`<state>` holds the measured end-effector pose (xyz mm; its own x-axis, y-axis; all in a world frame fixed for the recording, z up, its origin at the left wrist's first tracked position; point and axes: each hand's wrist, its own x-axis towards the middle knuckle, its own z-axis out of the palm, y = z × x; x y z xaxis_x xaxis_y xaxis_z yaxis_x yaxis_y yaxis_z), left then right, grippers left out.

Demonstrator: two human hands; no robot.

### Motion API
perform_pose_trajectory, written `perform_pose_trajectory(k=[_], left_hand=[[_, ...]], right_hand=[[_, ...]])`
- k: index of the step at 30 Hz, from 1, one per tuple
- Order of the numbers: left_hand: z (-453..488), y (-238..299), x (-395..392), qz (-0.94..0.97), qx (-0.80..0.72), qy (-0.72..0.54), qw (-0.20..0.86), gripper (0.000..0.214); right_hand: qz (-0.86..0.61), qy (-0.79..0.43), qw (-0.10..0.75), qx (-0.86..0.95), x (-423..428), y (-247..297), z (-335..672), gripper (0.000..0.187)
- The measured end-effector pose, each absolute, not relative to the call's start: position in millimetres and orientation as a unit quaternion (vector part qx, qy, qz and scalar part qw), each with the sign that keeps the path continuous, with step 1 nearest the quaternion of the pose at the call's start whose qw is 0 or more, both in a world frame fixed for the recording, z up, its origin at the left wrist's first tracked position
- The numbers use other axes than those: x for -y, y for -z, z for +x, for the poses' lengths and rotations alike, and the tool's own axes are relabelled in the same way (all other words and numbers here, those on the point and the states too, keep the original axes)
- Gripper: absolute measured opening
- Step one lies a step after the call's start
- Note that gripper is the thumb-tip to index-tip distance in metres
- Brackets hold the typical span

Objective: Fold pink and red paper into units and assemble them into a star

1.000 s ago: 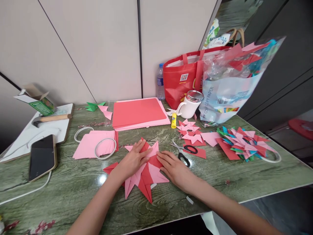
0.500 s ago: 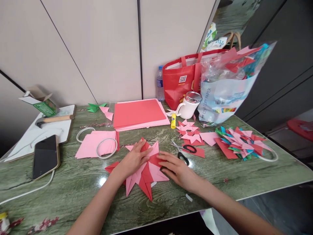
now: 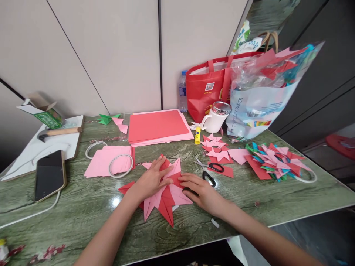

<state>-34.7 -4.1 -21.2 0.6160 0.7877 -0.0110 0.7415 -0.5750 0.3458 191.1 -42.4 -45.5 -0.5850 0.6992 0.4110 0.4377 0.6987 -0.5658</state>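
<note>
A folded paper star (image 3: 160,201) in red and pink lies flat on the green marbled table, its points spread out. Across its upper left part rests my left hand (image 3: 152,177), fingers stretched over the paper and hiding some of the folds. My right hand (image 3: 203,194) touches the star's right side with its fingertips, the fingers extended. Just beyond the right hand lie scissors (image 3: 206,171) with black handles. A small white paper scrap (image 3: 215,223) is near my right wrist.
Pink paper squares (image 3: 104,162) with white rings lie left; red and pink sheets (image 3: 158,126) lie behind. A glue stick (image 3: 197,136), white mug (image 3: 216,117), red bag (image 3: 206,98) and plastic bag (image 3: 252,107) stand at back right. A phone (image 3: 50,175) and hammer (image 3: 61,133) are left.
The camera view has shifted slightly. My left thumb has stretched a little farther right over the star; the right hand stays at its edge.
</note>
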Motion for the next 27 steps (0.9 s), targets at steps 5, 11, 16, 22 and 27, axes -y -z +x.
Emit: perform_pose_trajectory(k=[5,11,16,22,27], left_hand=[[-37,24,5,0.882,-0.436,-0.06,0.169,0.074],[-37,26,5,0.878,-0.438,-0.076,0.175,0.071],[-37,25,5,0.877,-0.44,-0.066,0.181,0.071],[-37,24,4,0.883,-0.429,-0.071,0.177,0.071],[-37,28,6,0.868,-0.442,-0.102,0.203,0.094]], right_hand=[[-0.328,-0.199,0.329,0.863,41,46,191,0.027],[-0.321,-0.161,0.332,0.872,50,49,195,0.031],[-0.311,-0.145,0.303,0.889,44,43,193,0.034],[-0.23,-0.128,0.306,0.915,3,36,177,0.028],[-0.164,-0.122,0.263,0.943,-20,28,167,0.019]])
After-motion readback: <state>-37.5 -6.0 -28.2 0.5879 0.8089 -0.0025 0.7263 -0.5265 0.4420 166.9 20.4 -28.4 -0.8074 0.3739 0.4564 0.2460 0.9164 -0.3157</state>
